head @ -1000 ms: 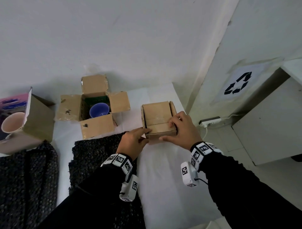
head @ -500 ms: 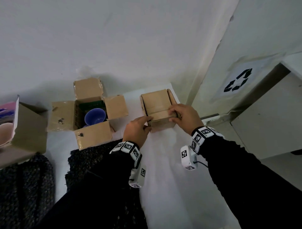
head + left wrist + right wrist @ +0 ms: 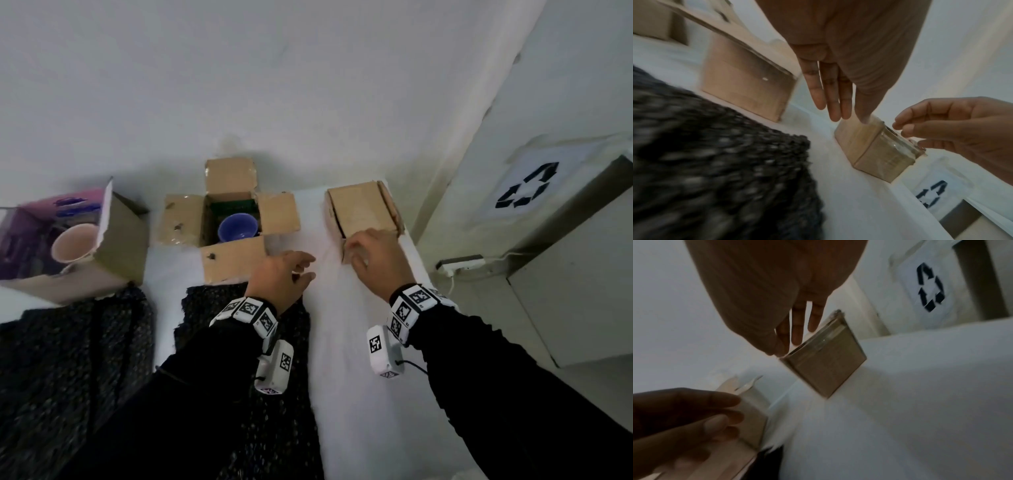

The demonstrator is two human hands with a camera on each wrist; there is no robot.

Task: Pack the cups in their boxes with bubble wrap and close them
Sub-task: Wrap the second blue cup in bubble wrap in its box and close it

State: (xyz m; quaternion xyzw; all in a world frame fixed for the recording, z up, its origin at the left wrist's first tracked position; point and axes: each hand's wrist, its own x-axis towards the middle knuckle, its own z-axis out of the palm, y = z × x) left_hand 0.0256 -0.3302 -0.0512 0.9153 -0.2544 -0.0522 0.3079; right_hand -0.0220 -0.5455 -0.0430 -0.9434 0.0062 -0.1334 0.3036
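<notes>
A small closed cardboard box (image 3: 363,212) (image 3: 879,154) (image 3: 824,363) sits at the far right of the white table, near the wall. My right hand (image 3: 370,253) (image 3: 941,129) (image 3: 793,321) touches its near top edge with bent fingertips. My left hand (image 3: 284,274) (image 3: 838,81) (image 3: 694,418) hovers just left of it, fingers relaxed and holding nothing. In the middle stands an open box (image 3: 233,260) (image 3: 744,87) with its flaps spread and a blue cup (image 3: 238,228) inside. A pink cup (image 3: 73,241) lies in a box (image 3: 120,236) tipped on its side at the left.
Two dark speckled wrap sheets (image 3: 239,308) (image 3: 68,342) (image 3: 715,162) lie on the table (image 3: 342,342) in front of the boxes. The wall runs close behind the boxes. Right of the table are a white cabinet (image 3: 582,291), a recycling sign (image 3: 527,188) and a power strip (image 3: 459,265).
The closed box has slid away toward the wall at the far right. My left hand has let go of it and drawn back to the left; my right hand stays on its near edge.
</notes>
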